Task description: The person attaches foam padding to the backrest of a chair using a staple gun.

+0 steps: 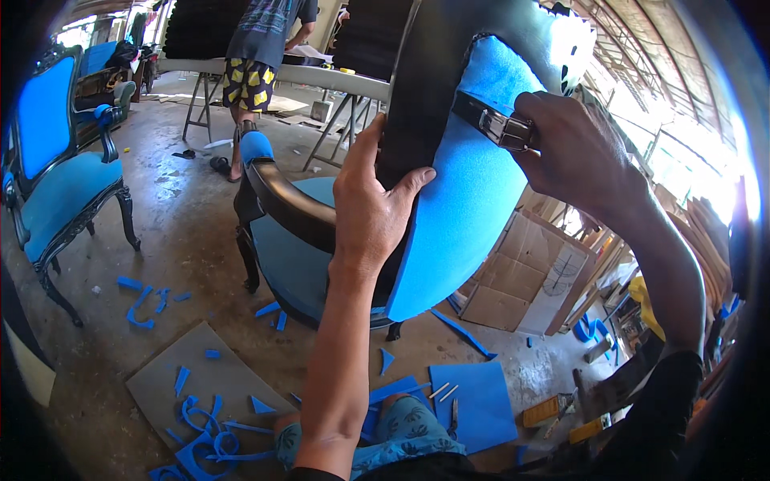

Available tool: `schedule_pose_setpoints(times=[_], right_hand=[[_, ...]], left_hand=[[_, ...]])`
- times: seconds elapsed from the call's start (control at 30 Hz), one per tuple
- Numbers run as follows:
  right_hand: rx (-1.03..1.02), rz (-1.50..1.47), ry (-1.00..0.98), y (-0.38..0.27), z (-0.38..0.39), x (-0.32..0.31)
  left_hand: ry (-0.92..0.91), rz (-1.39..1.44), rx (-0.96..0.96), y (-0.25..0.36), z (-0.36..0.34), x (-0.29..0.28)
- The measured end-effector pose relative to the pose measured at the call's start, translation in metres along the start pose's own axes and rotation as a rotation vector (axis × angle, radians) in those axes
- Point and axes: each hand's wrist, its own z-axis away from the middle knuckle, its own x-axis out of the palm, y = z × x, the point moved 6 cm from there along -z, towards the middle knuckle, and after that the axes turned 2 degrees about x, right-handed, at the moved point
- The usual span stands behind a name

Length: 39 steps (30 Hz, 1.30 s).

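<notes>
The black back of an armchair rises in front of me, with a sheet of blue foam lying against it and sticking out past its edge. My left hand grips the side of the chair back, its thumb on the foam's near edge. In my right hand is a utility knife, its dark blade lying along the foam where it meets the black back. Below the left hand show the curved black armrest with a blue pad and the light blue seat.
Another blue-padded armchair stands at the left. A person works at a trestle table at the back. Blue foam scraps, a grey board and a blue sheet lie on the floor. Cardboard leans at the right.
</notes>
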Motion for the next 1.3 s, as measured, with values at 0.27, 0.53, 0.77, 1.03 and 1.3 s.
schedule_pose_setpoints(times=[0.27,0.53,0.77,1.03,1.3], right_hand=[[-0.085,0.005,0.079,0.012,-0.001,0.005],[0.359,-0.769,0.099,0.042,0.168,0.072],[1.633,-2.025,-0.450,-0.109,0.543,0.336],[1.882,-2.548,-0.111,-0.141,0.553,0.359],[0.850,-1.366,-0.125,0.048,0.326,0.181]], left_hand=[[-0.047,0.056,-0.088,0.007,-0.002,0.000],[-0.046,0.085,-0.077,0.004,-0.008,-0.004],[-0.134,0.187,-0.150,-0.017,0.000,0.016],[-0.064,-0.055,-0.040,0.003,-0.021,0.007],[-0.010,0.153,-0.099,0.003,-0.001,0.034]])
